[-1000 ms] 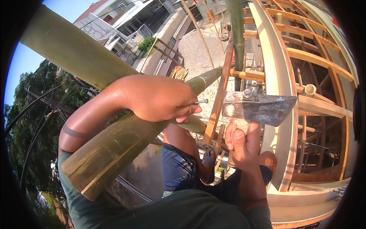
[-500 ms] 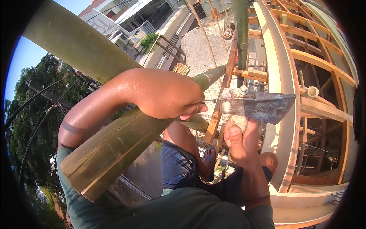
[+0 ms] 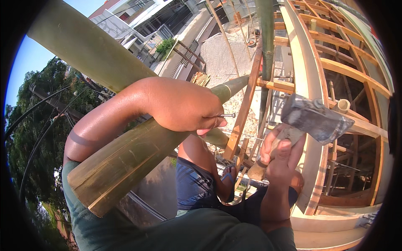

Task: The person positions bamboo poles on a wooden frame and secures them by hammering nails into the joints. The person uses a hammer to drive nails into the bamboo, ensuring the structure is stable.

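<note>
My left arm hooks over a thick green-brown bamboo pole (image 3: 125,163) that slants across the view. My left hand (image 3: 188,104) is closed, pinching a metal nail (image 3: 229,115) whose head sticks out to the right. The nail's other end is hidden by the fingers. To the right, my right hand (image 3: 284,154) grips a hatchet (image 3: 316,119) by its short wooden handle. The worn grey blade points right and its blunt back faces the nail, with a clear gap between them. A second thick bamboo (image 3: 92,46) runs behind my left forearm.
Timber framing (image 3: 351,67) with open gaps fills the right side, edged by a long board (image 3: 307,62). An upright bamboo post (image 3: 266,42) and a slanting plank (image 3: 247,104) stand ahead. Ground lies far below. Cables (image 3: 31,154) hang at left near trees.
My right hand has swung the hatchet right, away from the nail, and its head has tilted. My left hand and the nail hold nearly still.
</note>
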{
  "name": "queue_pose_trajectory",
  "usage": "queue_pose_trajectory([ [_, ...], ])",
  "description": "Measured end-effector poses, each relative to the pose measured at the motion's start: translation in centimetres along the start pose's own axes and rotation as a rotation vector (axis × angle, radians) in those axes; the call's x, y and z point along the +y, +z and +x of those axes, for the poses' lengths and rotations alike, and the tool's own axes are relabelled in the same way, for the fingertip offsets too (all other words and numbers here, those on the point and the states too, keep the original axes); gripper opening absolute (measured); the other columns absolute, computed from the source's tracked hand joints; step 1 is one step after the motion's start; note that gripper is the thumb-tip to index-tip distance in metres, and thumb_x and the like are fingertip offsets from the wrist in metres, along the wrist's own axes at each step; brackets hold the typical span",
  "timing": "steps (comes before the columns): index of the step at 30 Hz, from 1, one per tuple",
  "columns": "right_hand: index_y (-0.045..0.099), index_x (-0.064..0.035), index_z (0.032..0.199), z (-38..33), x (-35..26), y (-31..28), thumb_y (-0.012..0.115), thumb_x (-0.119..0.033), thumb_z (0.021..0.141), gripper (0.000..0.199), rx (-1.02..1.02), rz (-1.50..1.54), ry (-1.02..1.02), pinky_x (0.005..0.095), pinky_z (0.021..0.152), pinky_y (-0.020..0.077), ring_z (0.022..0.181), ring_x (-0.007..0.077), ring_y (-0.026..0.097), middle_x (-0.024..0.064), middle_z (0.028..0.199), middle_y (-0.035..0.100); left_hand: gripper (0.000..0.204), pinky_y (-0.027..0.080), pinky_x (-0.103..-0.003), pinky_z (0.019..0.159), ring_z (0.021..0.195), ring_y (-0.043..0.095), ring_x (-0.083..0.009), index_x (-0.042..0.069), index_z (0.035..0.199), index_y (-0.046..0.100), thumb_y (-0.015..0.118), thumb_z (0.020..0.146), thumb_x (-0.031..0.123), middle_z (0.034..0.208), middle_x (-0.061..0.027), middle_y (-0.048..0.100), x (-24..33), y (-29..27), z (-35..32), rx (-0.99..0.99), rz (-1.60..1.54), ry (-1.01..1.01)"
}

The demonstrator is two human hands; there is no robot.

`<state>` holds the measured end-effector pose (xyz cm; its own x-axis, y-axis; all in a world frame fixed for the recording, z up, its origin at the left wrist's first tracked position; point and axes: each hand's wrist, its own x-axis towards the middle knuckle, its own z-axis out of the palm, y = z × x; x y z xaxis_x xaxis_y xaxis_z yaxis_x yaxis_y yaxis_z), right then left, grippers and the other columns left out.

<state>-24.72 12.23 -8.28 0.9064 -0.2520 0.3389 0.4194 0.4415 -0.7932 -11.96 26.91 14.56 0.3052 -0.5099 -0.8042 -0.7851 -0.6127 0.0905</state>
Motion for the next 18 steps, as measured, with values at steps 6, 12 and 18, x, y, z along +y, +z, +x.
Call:
queue_pose_trajectory([
  [6, 0.044, -0.0007, 0.131, -0.4, -1.0, -0.4, 0.051, -0.040, 0.109, 0.045, 0.042, 0.110, -0.187, 0.0233, 0.049, 0.0376, 0.059, 0.0074, 0.046, 0.0066, 0.077, 0.052, 0.052, 0.046, -0.046, 0.101, 0.091, 0.068, -0.0369, 0.002, 0.090, 0.067, 0.038, 0.113, 0.039, 0.083, -0.0137, 0.070, 0.3, 0.1, 1.0, 0.049, -0.063, 0.054],
  [12, 0.043, -0.0012, 0.132, -0.5, 0.4, -0.3, 0.054, -0.040, 0.107, 0.048, -0.105, -0.302, -0.122, 0.0253, 0.058, 0.0437, 0.064, 0.0116, 0.052, 0.0090, 0.083, 0.055, 0.051, 0.052, -0.045, 0.083, 0.087, 0.068, -0.0367, 0.000, 0.087, 0.070, 0.043, 0.112, 0.035, 0.081, -0.0153, 0.070, 0.9, 0.4, 0.0, 0.131, -0.084, -0.019],
  [18, 0.041, -0.0020, 0.131, -0.7, -1.4, -0.4, 0.050, -0.039, 0.109, 0.044, 0.084, 0.293, -0.187, 0.0245, 0.055, 0.0413, 0.059, 0.0106, 0.048, 0.0067, 0.078, 0.053, 0.043, 0.051, -0.045, 0.082, 0.084, 0.067, -0.0372, -0.001, 0.089, 0.072, 0.046, 0.106, 0.030, 0.084, -0.0187, 0.070, 0.4, 0.3, -0.1, 0.110, -0.111, 0.009],
])
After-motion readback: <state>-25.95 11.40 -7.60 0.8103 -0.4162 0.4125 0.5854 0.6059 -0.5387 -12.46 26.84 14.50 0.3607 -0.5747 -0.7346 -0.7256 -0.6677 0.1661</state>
